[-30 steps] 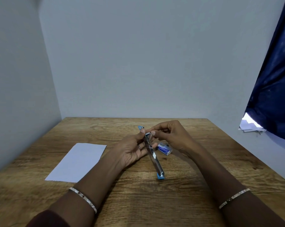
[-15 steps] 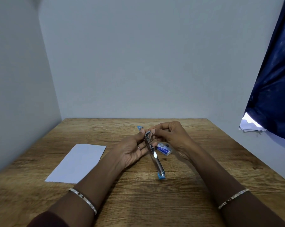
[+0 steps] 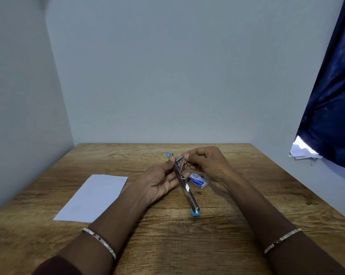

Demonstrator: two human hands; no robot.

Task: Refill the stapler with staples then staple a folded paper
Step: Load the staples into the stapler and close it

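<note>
While tilted, stapler [image 3: 185, 187] in left hand [image 3: 159, 183], right hand [image 3: 207, 165] at its top.

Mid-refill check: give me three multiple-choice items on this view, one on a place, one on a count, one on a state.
1. Where is the small blue-and-white staple box? A) on the wooden table, right of the silver metal stapler; B) at the table's left edge; C) atop the stapler.
2. How many silver bracelets show? A) one; B) two; C) three.
3. The stapler is: A) shut, lying flat; B) swung open, held by the left hand; C) in two pieces.
Answers: 1A, it lies just right of the stapler; 2B, one on each wrist; 3B, its arms are spread, thumb and fingers round it.
</note>
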